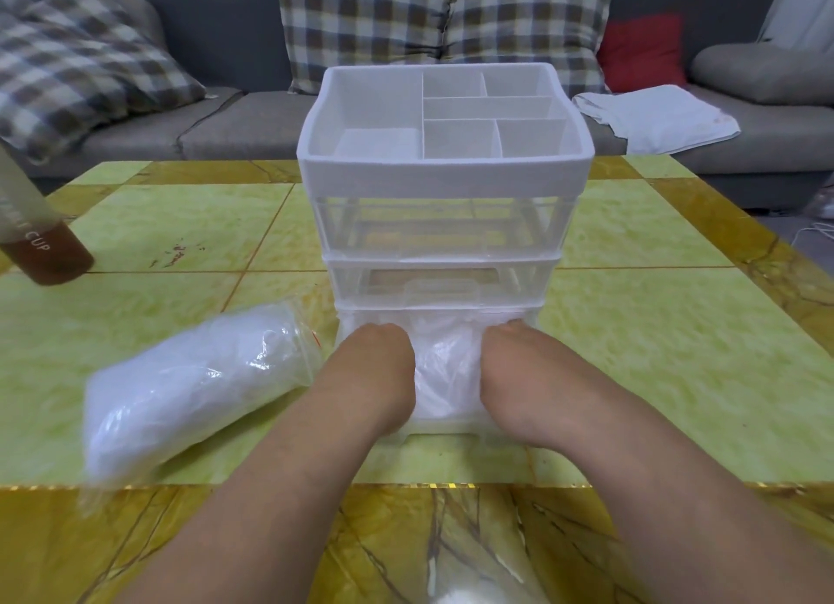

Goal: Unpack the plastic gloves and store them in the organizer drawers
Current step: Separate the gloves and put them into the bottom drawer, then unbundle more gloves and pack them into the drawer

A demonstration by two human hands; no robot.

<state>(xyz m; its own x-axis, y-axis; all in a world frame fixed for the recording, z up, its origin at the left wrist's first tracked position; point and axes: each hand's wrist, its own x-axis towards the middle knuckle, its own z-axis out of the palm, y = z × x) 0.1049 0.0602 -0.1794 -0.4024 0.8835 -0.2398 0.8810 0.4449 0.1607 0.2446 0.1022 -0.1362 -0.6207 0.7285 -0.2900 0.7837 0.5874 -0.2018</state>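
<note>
We have both hands down in the pulled-out bottom drawer [444, 425] of the clear plastic three-drawer organizer with a white divided top tray [444, 161], which stands at the middle of the green and gold marbled tabletop [654, 333]. Our left hand [377, 355] is at the drawer's left side and our right hand [512, 355] at its right, both sunk into the crumpled thin clear plastic gloves [447, 364] that fill the drawer between them. The fingers of both hands are hidden among the gloves, so we cannot tell whether they grasp anything or lie loose. The two upper drawers look closed. Just left of the drawer, toward the near edge, lies a clear plastic bag stuffed with more gloves [194, 387], its open mouth almost touching our left wrist. By the left edge stands a frosted bottle with brown liquid [43, 247]. Beyond the far edge is a grey sofa [234, 30] with plaid cushions [85, 66].
</note>
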